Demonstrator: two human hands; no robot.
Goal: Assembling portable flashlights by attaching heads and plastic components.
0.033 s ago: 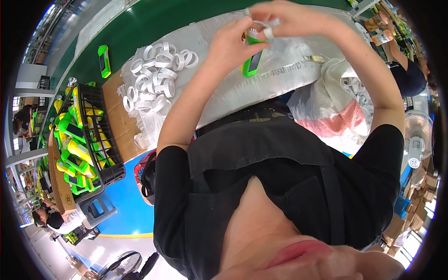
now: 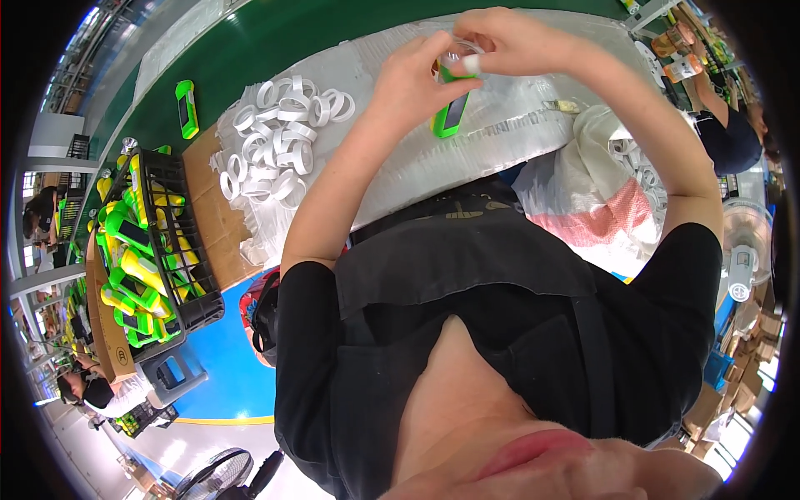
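Note:
A green flashlight (image 2: 451,117) with a dark panel on its side stands over the far part of the covered table, its clear head end between my hands. My left hand (image 2: 417,71) is wrapped round the head end. Fingers and thumb of my right hand (image 2: 504,40) are closed on a white ring (image 2: 461,47) at the head's rim; my fingers partly hide it. White tape covers the right thumb's tip. Left of my left arm lies a heap of white rings (image 2: 275,137).
A second green flashlight (image 2: 186,110) lies on the green surface at far left. A black crate (image 2: 179,250) of green and yellow flashlights stands at left by cardboard (image 2: 212,212). A white sack (image 2: 583,179) with more rings is at right, a fan (image 2: 740,267) beyond my right elbow.
My right hand has shifted slightly down and its fingers have curled closer to the flashlight's head. My left hand and the flashlight have barely moved.

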